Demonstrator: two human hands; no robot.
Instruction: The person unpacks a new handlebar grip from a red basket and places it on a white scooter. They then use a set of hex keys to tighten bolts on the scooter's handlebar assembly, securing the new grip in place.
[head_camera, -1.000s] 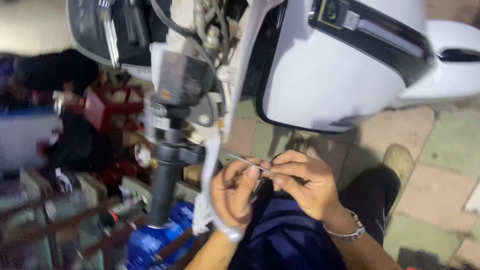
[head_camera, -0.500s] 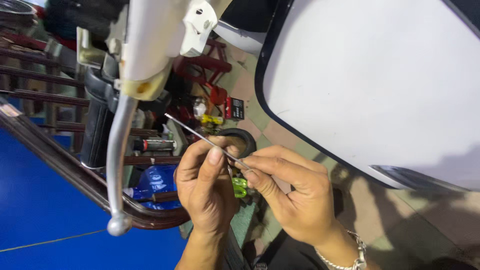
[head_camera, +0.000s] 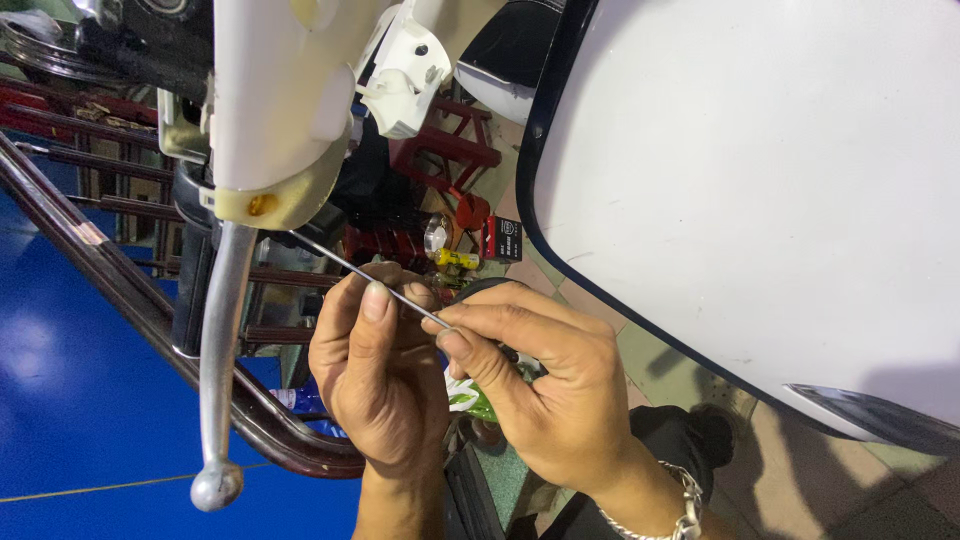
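A thin steel cable (head_camera: 345, 264) runs from under the cream handlebar housing (head_camera: 275, 110) down to my hands. My left hand (head_camera: 375, 370) pinches the cable between thumb and fingers. My right hand (head_camera: 540, 380), with a silver bracelet at the wrist, grips the cable's lower end just right of the left thumb. The two hands touch. A silver brake lever (head_camera: 222, 350) hangs down left of my left hand, ending in a ball tip. What my right palm holds below the cable is hidden.
A large white scooter body panel (head_camera: 760, 180) with dark trim fills the right. A dark metal rail (head_camera: 130, 300) slants across a blue surface (head_camera: 70, 400) at left. Red racks (head_camera: 440, 150) and small bottles (head_camera: 455, 260) stand behind. Tiled floor lies below.
The view has swung closer to the handlebar and lever. Both hands stay on the cable, which now points up to the housing.
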